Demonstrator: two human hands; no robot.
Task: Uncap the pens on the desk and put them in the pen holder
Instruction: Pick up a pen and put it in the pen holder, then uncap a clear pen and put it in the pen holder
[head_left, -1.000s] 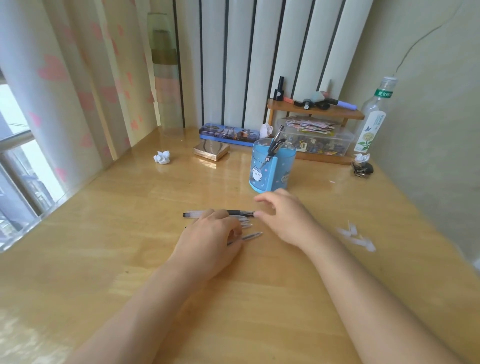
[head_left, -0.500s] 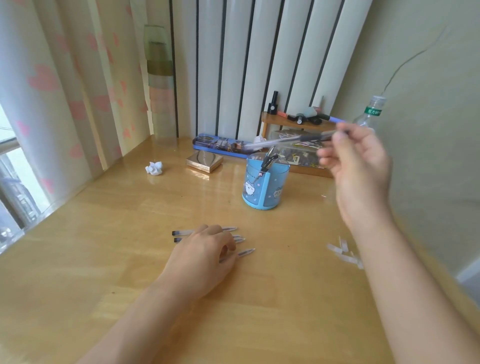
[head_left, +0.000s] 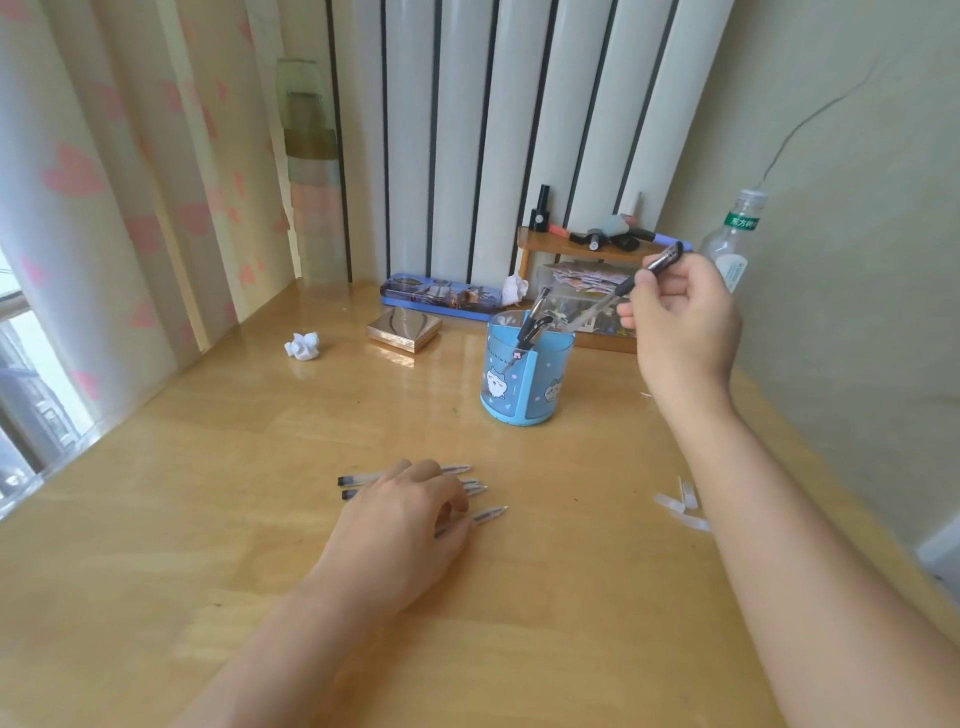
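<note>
Head view: the right hand (head_left: 680, 322) pinches a pen (head_left: 631, 283) tilted tip-down, just beside and above the blue pen holder (head_left: 527, 382). Best to steer the tip inside the rim before releasing. The left hand (head_left: 402, 525) lies flat over remaining pens (head_left: 485, 514).

The round plastic pen holder (head_left: 524, 382) is light blue with white cartoon animals; the sheer curtain (head_left: 78, 208) is pale with pink hearts; the wooden desk (head_left: 208, 519) is honey-yellow.

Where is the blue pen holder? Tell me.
In the head view, the blue pen holder stands right of centre on the desk, below the right hand, beyond the left hand.
</note>
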